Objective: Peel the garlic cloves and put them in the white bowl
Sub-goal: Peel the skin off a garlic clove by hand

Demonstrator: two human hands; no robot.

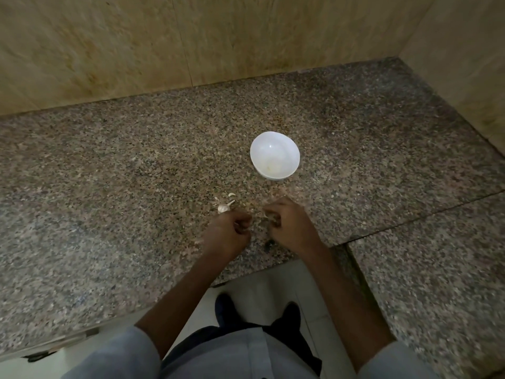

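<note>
Your right hand (284, 222) has its grip pinched on a pale clove (265, 215). Your left hand (232, 228) curls, its grip unclear. Loose garlic (224, 207) lies beside it on the tabletop (109, 173), with the white bowl (261, 150) beyond. Squeezed hard, the clove may shoot off the edge.

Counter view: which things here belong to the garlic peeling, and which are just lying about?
Job: loose garlic pieces, white bowl, left hand curled, right hand pinching a pale garlic bit.
Just there: dark scrap near the counter edge, wall, shoes.
</note>
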